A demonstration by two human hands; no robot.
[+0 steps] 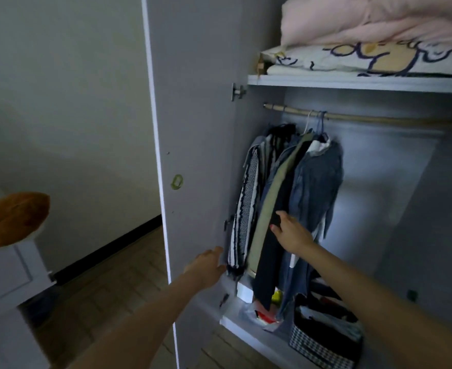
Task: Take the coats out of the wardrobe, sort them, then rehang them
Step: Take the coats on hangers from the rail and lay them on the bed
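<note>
Under wooden rod (352, 117), hands (291, 231) touch denim, knit coats (294, 187).

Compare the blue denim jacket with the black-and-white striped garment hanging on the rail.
The blue denim jacket hangs at the right end of the bunch, plain faded blue, its front open to view. The black-and-white striped garment hangs at the left end by the door, patterned, seen edge-on. The right hand reaches in beside the jacket; the left hand is near the striped one. Both hang from the wooden rail.
</note>
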